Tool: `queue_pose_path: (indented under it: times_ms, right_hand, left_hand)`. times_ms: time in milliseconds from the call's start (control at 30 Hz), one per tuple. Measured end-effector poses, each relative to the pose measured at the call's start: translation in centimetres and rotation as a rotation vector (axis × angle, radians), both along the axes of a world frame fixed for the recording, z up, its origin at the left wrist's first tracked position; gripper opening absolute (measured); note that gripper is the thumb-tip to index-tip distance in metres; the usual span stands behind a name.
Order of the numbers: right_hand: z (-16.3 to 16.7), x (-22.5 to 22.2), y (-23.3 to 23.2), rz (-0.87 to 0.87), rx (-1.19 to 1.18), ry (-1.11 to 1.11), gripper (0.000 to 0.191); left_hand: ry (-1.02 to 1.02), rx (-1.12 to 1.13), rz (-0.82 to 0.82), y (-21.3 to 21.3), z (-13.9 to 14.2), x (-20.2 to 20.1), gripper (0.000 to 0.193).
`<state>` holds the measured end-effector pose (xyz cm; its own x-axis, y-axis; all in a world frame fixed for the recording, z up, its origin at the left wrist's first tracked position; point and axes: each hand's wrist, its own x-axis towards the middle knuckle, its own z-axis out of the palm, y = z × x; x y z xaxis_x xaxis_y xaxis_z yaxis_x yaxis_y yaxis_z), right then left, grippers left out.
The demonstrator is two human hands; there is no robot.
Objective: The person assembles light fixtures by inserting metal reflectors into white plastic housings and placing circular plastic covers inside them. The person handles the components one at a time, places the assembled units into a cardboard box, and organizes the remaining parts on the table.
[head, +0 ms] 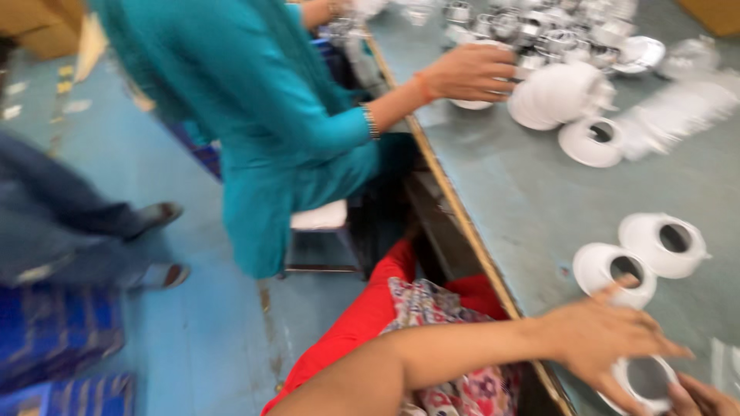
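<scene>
My left hand [609, 339] reaches in from the lower left, fingers spread apart and laid over a white round ring-shaped part [646, 383] at the lower right of the frame. The part is smooth, with a dark circular opening in its middle. My right hand [703, 397] shows only as a sliver at the bottom right corner, touching the same part; I cannot tell how far open it is.

Just above, two more white rings [614, 267] [664, 243] lie flat on the grey-green tabletop [524, 200], near each other, each with a dark hole. The tabletop is dull and scuffed, with a wooden edge strip running diagonally.

Upper right: a heap of white rings and shiny metal cups [555, 38], blurred. A co-worker in a teal tunic [262, 115] stands at the upper centre, one hand [466, 73] resting on a ring there.

Lower left: blue crates [54, 339], blurred.
</scene>
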<state>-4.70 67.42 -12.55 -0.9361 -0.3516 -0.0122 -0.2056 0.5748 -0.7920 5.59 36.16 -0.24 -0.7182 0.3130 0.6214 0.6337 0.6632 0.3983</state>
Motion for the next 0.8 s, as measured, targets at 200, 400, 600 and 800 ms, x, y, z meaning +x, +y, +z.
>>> queue_pose_path:
  times_ms: [200, 400, 600, 800]
  right_hand:
    - [2.2, 7.7, -2.7, -0.172, -0.378, 0.117, 0.015]
    - [9.3, 10.5, -7.2, -0.231, -0.338, 0.046, 0.019]
    - [13.5, 12.4, -9.8, -0.206, -0.286, 0.071, 0.017]
    - [14.5, 12.7, -9.8, -0.129, -0.339, 0.069, 0.013]
  left_hand:
    - [0.007, 0.235, -0.1, -1.2, 1.0, 3.1, 0.044]
    - [-0.022, 0.27, -0.082, -1.5, 0.4, 3.5, 0.046]
    - [-0.085, 0.192, -0.122, -2.1, 1.2, 3.3, 0.061]
    - [-0.141, 0.217, -0.158, -2.5, 2.6, 3.7, 0.067]
